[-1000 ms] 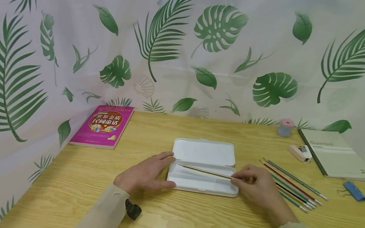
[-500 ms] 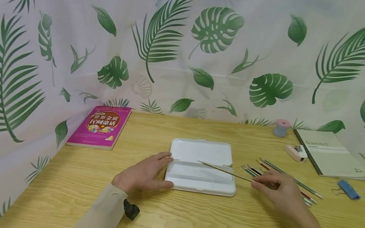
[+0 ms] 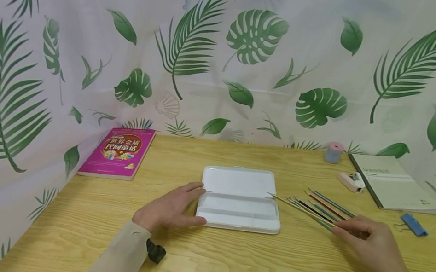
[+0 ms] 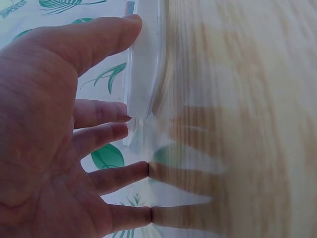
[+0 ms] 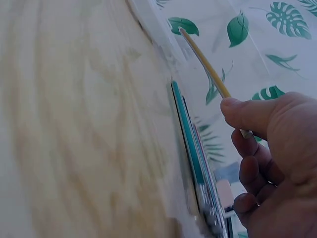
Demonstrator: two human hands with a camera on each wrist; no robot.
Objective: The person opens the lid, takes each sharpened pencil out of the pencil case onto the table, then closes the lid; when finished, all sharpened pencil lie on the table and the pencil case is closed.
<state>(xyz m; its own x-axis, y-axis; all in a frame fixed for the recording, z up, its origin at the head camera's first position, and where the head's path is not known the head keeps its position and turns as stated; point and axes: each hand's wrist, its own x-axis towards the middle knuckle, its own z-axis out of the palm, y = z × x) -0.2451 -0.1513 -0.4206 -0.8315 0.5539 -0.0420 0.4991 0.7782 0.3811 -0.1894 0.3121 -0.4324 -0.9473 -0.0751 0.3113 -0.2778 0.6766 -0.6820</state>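
- gold pencil (image 5: 204, 62), pinched near its rear end between thumb and index finger of the right hand (image 3: 378, 247); it is held clear of the worktop (image 3: 233, 263), pointing towards the case.
- the right hand's other fingers are curled loosely below the pinch.
- the left hand (image 3: 170, 208) has its fingers spread and mostly straight, its thumb touching the left side of the white case (image 3: 225, 203).
- the case lies with its lid folded back, its long compartments showing.
- the loose pencils (image 5: 187, 131), including a teal one, lie in a bunch beside the right hand.
- farther right: a blue binder clip (image 3: 414, 225), a pale notebook (image 3: 399, 184) and a small pink-and-grey cylinder (image 3: 333, 153).
- a magenta book (image 3: 119, 152) lies at far left.
- behind, a leaf-printed sheet (image 3: 257, 37).
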